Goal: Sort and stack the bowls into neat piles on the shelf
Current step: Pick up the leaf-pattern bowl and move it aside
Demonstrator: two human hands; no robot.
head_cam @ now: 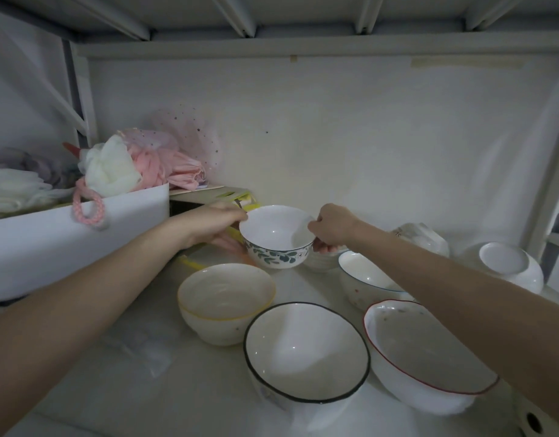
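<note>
A white bowl with a green leaf pattern (276, 238) is held at the back of the shelf (114, 357). My left hand (218, 223) grips its left rim and my right hand (330, 228) grips its right rim. In front stand a yellow-rimmed bowl (223, 302), a black-rimmed bowl (305, 350) and a red-rimmed bowl (426, 357). A blue-rimmed bowl (366, 279) sits partly under my right forearm. A small ribbed white bowl (322, 261) peeks out behind the held bowl. At the far right a white bowl (508, 264) lies upside down.
A white box (67, 244) with pink and white cloth fills the left side. Behind it sits a cardboard piece with yellow-green straps (231, 195). A clear wrapped item (420, 236) lies at the back right. The shelf frame post (552, 200) stands at the right.
</note>
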